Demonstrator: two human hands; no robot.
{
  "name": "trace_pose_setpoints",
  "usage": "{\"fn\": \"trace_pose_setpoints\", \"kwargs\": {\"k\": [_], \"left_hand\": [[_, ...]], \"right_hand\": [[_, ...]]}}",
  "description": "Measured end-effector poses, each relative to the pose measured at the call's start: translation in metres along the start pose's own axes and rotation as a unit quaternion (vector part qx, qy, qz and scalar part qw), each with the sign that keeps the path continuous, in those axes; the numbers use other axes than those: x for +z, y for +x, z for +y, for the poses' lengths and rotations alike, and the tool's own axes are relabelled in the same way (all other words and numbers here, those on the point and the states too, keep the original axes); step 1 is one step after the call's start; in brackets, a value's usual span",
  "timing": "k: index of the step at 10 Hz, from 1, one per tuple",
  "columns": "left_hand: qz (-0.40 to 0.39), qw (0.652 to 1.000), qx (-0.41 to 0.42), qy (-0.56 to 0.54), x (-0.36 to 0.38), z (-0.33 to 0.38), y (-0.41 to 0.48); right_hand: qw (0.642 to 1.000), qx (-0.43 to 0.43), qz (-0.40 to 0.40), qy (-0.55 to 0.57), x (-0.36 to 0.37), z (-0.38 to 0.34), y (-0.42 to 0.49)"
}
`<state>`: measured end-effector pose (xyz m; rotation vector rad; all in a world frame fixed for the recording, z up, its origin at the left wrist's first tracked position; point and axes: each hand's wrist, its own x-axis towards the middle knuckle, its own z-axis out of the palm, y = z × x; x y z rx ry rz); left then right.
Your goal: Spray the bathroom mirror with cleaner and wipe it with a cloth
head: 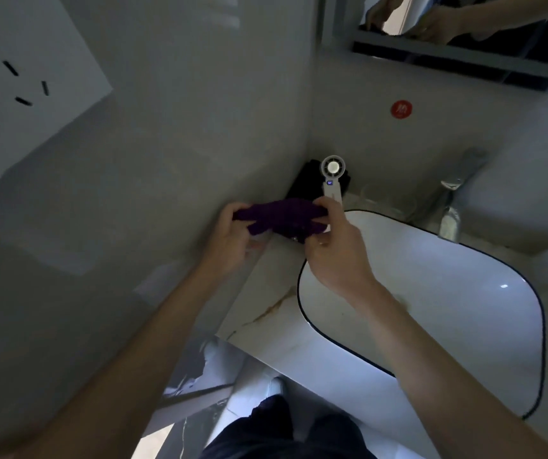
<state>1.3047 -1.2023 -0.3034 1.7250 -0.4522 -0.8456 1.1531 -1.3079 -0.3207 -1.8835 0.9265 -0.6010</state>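
Observation:
A dark purple cloth (280,217) is bunched up between both hands, above the left corner of the counter. My left hand (232,236) grips its left end with curled fingers. My right hand (335,246) pinches its right end between thumb and fingers. The mirror (464,18) sits at the top right and reflects my hands and forearms. No spray bottle shows in this view.
A white handheld fan (332,175) leans in the counter corner against a black item (305,180). The white basin (431,293) with a dark rim lies to the right, the chrome faucet (454,200) behind it. The tiled wall (133,160) closes the left side.

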Motion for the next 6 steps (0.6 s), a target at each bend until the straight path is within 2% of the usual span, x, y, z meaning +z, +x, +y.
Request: {"fn": "trace_pose_setpoints", "kwargs": {"k": [1, 2, 3, 4, 5, 6], "left_hand": [[-0.005, 0.999, -0.039, 0.015, -0.010, -0.048, 0.000], [-0.008, 0.990, -0.132, 0.058, -0.016, -0.109, 0.001], [-0.047, 0.962, -0.244, 0.114, -0.022, -0.166, -0.006], [-0.094, 0.930, -0.272, 0.228, -0.040, -0.211, -0.024], [-0.122, 0.918, -0.257, 0.275, -0.053, -0.224, -0.034], [-0.129, 0.903, -0.258, 0.319, -0.058, -0.223, -0.027]], "right_hand": [[0.995, 0.078, -0.048, 0.036, 0.039, 0.022, -0.029], [0.973, 0.175, -0.141, 0.045, 0.089, 0.046, -0.057], [0.923, 0.298, -0.240, 0.035, 0.130, 0.072, -0.084], [0.859, 0.394, -0.326, 0.001, 0.152, 0.100, -0.112], [0.859, 0.372, -0.348, -0.043, 0.155, 0.123, -0.126], [0.873, 0.361, -0.325, -0.043, 0.151, 0.138, -0.119]]}}
